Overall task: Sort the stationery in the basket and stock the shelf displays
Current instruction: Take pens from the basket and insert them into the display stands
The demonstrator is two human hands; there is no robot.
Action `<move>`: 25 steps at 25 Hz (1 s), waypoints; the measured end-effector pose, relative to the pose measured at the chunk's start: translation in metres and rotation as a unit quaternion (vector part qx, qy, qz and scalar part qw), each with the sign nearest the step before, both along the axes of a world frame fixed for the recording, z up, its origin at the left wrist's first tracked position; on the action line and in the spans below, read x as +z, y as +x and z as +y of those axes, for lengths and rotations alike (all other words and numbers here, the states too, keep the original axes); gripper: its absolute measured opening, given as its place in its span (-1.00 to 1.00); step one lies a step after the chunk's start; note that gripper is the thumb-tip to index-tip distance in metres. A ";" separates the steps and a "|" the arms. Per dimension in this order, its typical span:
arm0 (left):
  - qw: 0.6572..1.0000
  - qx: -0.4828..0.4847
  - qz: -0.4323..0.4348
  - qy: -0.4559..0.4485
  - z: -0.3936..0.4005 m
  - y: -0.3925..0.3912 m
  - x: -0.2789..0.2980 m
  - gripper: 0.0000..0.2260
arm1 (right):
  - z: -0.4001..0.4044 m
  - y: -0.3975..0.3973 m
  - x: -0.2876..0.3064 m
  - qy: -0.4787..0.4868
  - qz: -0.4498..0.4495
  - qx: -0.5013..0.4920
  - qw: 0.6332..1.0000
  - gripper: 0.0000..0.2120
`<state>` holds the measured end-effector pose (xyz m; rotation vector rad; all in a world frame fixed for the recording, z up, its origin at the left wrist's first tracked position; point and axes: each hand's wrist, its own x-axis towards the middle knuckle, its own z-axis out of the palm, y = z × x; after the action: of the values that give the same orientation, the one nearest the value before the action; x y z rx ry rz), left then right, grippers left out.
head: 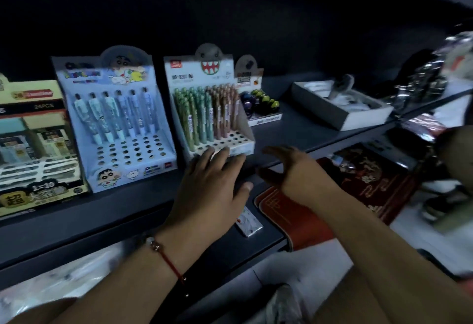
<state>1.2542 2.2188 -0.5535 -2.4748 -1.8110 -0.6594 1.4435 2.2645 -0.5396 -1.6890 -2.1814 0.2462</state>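
Head view: pen display [212, 108] is seen on the shelf [294, 129] dead ahead, left hand [212, 185] spread flat at its front edge, right hand [286, 167] open, empty, just beside its right corner.

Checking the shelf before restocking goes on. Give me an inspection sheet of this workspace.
Surface: dark shelf, with a lower ledge below it.
Job's things: blue pen display, one back row of pens, front holes empty; green and pink pen display, mostly full, front holes empty; refill box at far left.
Clutter: small ball-item display; open white tray; red printed packs lower right.
Grips: left hand open, fingers at the green and pink display's front edge; right hand open, holding nothing.
Cables: nothing seen.
Surroundings: dim and blurred; basket not seen.
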 end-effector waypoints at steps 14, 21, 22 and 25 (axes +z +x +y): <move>0.920 -0.384 0.051 0.054 -0.163 0.233 0.047 -0.49 | -0.332 0.200 0.039 -0.029 -0.149 -0.339 0.928 -0.48; 0.872 -0.478 0.099 0.034 -0.214 0.324 0.015 -0.52 | -0.431 0.284 -0.027 -0.138 -0.070 -0.451 0.879 -0.45; 0.867 -0.487 0.109 0.016 -0.219 0.336 0.005 -0.51 | -0.440 0.295 -0.042 -0.163 -0.052 -0.468 0.867 -0.45; 0.839 -0.524 0.144 -0.024 -0.228 0.376 -0.028 -0.49 | -0.457 0.328 -0.082 -0.229 0.003 -0.499 0.836 -0.49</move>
<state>1.6300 1.9908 -0.5817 -3.2164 -0.2440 -0.1637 1.7717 1.8079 -0.6214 -2.8060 -0.9890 0.4828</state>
